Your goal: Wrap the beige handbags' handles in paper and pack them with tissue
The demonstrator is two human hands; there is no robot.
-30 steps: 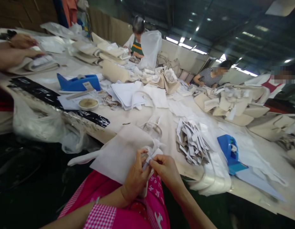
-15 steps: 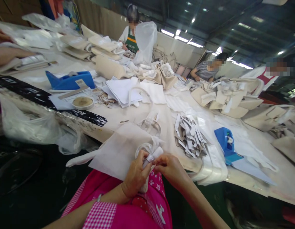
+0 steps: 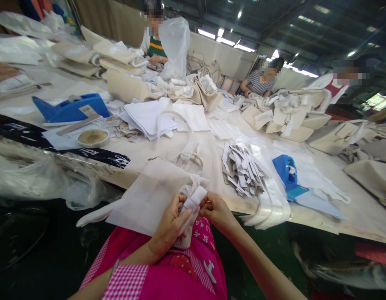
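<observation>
Blue tape disp. [image 3: 75,110] nr round dish [image 3: 93,137] w/ tan contents, clear plastic bag [image 3: 176,46] beside pers. in green apron [image 3: 156,49], pers. in striped top [image 3: 257,81], ceiling lights [image 3: 225,41], beige bags [image 3: 294,123] piled on R.

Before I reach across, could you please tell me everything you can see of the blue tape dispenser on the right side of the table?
The blue tape dispenser looks like glossy plastic, with a white roll or hub inside and a lighter blue end towards the near edge. It sits on the cluttered table, right of the heap of paper strips. A pale sheet extends from its near end; whether it lies underneath is unclear. Neither the left hand nor the right hand touches it.
</observation>
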